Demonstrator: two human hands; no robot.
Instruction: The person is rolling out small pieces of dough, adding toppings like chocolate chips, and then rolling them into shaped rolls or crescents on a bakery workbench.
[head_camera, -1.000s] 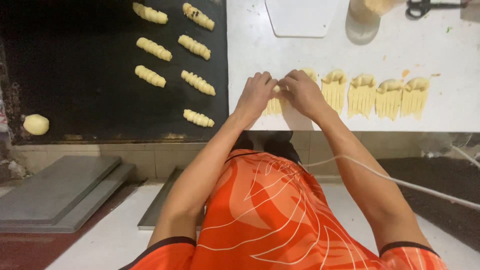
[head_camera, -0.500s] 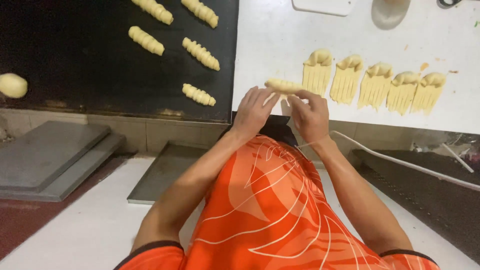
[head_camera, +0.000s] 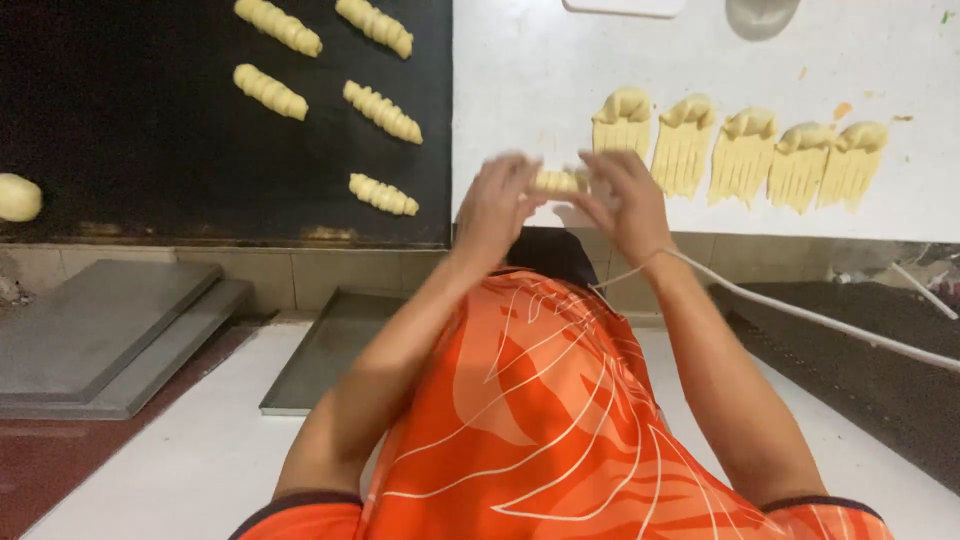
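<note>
- White worktop (head_camera: 520, 70): five flat slit dough pieces (head_camera: 745, 150) in a row, just beyond and right of the grip.
- Black baking tray (head_camera: 150, 150), left of the grip: five rolled dough pieces (head_camera: 383, 194).
- Dough ball (head_camera: 18, 196) at the tray's far-left edge.

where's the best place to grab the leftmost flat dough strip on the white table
Probably at the thick rolled lump at the far end of the leftmost dough strip, pinched across its width, coming in from the near left side. The near end is slit into thin fringes that would likely stretch or tear. The next strip lies close on its right, while the white table is bare on its left.
</note>
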